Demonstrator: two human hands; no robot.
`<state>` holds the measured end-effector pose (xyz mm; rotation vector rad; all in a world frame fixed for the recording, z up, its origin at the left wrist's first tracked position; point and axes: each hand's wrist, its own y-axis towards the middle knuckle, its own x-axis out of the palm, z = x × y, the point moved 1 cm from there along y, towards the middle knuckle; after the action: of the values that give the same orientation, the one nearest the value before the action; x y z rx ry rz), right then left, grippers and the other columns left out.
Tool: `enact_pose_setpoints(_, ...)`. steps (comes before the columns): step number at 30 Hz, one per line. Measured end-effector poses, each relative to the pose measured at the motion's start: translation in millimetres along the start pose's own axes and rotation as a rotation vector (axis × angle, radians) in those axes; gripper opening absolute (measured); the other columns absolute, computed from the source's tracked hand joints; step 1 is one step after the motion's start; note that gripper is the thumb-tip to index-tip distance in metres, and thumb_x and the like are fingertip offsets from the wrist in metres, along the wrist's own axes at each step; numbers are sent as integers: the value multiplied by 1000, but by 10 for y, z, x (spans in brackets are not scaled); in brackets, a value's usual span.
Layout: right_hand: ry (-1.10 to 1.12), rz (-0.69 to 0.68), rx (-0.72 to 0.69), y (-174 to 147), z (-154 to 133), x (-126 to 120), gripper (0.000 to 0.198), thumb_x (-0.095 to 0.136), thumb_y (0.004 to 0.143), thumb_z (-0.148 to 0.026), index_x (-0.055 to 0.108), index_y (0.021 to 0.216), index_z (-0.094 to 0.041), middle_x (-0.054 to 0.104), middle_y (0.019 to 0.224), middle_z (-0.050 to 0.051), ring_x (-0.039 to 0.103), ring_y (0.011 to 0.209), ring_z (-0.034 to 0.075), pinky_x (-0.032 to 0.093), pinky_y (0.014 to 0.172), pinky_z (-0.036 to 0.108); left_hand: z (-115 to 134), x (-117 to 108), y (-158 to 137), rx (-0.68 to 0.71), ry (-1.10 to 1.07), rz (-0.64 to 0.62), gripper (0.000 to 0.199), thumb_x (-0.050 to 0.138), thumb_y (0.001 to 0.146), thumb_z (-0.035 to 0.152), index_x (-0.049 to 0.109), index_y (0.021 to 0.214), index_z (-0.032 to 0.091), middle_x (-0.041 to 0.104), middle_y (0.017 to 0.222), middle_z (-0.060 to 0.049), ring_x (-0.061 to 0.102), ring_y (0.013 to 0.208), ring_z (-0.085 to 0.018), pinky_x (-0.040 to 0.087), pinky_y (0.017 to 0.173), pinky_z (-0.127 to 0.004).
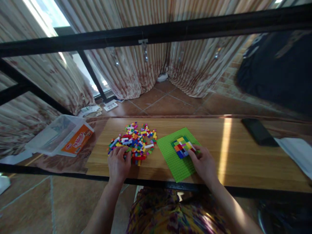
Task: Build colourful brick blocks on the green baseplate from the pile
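My left hand (pixel 120 163) rests at the near left side of a loose pile of small coloured toy bricks (pixel 136 142). Its fingers are curled down among the bricks, with a green one close to the fingertips; whatever they pinch is too small to make out. A green studded baseplate (pixel 168 152) lies turned at an angle right of the pile. On it sits a low multicoloured brick build (pixel 181 148) in yellow, red, orange, blue, white and green. My right hand (pixel 202 162) grips the right corner of this build between thumb and fingers, partly covering it.
A clear plastic box (pixel 63 135) with an orange label stands left of the wooden tabletop (pixel 239 156). To the right lie a dark phone-like slab (pixel 259 132) and a white sheet (pixel 296 151). A black metal bar (pixel 161 33) crosses beyond the table, before striped curtains.
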<state>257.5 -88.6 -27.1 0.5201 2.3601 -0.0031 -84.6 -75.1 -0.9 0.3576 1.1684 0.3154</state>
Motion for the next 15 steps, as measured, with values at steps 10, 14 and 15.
enact_pose_setpoints(10,99,83,-78,-100,8,21,30,52,91,-42,65,105,-19,67,95,8,61,70,19,50,71,36,1262,477,-110,138,-469,-309,8,65,86,22,68,93,22,69,92,-2,65,89,-17,52,82,-31)
enact_pose_setpoints(14,126,84,-84,-96,-5,28,27,52,91,-39,65,105,-20,67,95,8,61,70,18,51,71,35,1506,689,-73,151,-470,-369,10,66,86,18,67,95,22,69,93,-2,65,88,-17,51,82,-31)
enact_pose_setpoints(15,133,86,-84,-95,-3,31,27,52,91,-38,65,105,-20,67,95,8,61,70,18,51,71,35,1531,717,-55,148,-464,-378,10,66,85,18,66,95,22,69,94,-2,65,89,-17,51,82,-31)
